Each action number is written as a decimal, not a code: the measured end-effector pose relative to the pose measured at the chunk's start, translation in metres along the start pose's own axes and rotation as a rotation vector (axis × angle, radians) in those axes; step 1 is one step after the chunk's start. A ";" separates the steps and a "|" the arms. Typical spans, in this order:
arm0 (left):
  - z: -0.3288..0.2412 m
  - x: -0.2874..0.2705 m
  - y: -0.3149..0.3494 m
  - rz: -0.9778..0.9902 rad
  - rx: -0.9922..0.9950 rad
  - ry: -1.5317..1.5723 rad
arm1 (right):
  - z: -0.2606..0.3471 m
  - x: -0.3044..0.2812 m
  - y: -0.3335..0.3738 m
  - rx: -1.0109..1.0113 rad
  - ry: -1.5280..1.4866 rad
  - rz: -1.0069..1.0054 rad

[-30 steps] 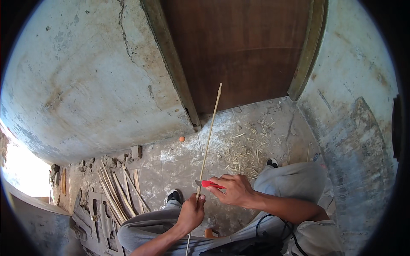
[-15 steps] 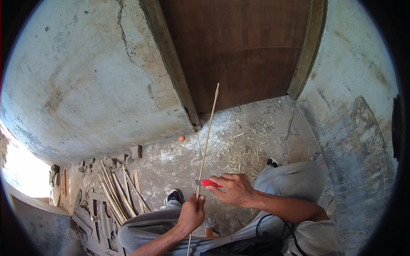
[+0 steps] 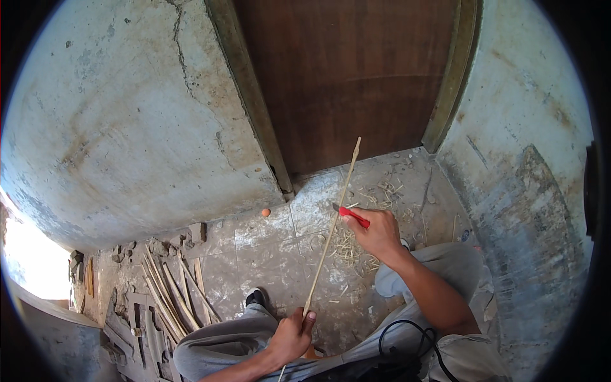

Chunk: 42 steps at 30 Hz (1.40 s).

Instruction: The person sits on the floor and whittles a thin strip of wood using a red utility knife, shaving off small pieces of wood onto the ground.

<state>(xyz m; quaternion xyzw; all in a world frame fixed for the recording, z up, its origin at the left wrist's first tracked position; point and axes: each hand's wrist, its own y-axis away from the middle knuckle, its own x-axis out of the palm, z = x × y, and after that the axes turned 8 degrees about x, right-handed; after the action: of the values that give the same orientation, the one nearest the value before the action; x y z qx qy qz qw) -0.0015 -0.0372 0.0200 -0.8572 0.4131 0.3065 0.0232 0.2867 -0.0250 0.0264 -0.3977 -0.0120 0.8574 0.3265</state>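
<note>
A long, thin pale stick (image 3: 325,251), which looks like split bamboo and has a knobby node near its far tip, slants up and to the right in front of me. My left hand (image 3: 293,335) is closed around its lower part, the thumb lying along it. A short end sticks out below that fist. In my right hand (image 3: 378,234) is a red utility knife (image 3: 356,218), its short blade out. The blade lies at the stick's upper half; whether it touches cannot be made out.
Curled shavings (image 3: 347,247) litter the floor beyond the stick. Several pale strips (image 3: 167,294) lean at the left beside a grey slatted piece (image 3: 140,318). A small orange ball-like thing (image 3: 266,212) lies by the wall. Ahead stands a brown door (image 3: 350,89).
My right hand with the knife has moved up and away along the stick. My left hand has dropped slightly lower, and the stick's far tip has swung right.
</note>
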 end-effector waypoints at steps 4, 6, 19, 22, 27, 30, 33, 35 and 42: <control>0.004 0.002 0.003 0.001 0.020 0.014 | -0.006 -0.006 -0.009 0.058 -0.004 -0.048; 0.000 -0.001 0.001 0.019 0.029 0.005 | -0.008 -0.009 -0.011 0.083 0.002 -0.055; -0.008 -0.005 0.009 0.075 0.039 -0.018 | -0.018 -0.031 -0.033 0.236 0.049 -0.154; -0.008 -0.003 0.017 0.122 -0.012 -0.012 | -0.027 -0.033 -0.038 0.226 0.086 -0.246; -0.009 -0.004 0.021 0.127 0.022 0.028 | -0.041 -0.041 -0.049 0.296 0.080 -0.268; -0.014 -0.010 0.017 0.148 -0.014 0.006 | -0.039 -0.042 -0.051 0.352 0.097 -0.270; -0.006 -0.007 0.020 0.164 -0.013 -0.009 | -0.047 -0.044 -0.055 0.370 0.127 -0.284; -0.004 -0.008 0.020 0.153 -0.002 -0.004 | -0.049 -0.043 -0.056 0.350 0.149 -0.300; 0.002 -0.007 0.013 0.152 0.051 0.266 | -0.067 -0.043 -0.063 0.434 -0.213 -0.375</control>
<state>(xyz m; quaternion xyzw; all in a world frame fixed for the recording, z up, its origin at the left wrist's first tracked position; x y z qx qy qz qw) -0.0154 -0.0398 0.0249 -0.8556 0.4840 0.1803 -0.0331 0.3878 -0.0160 0.0267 -0.2173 0.0638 0.8016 0.5533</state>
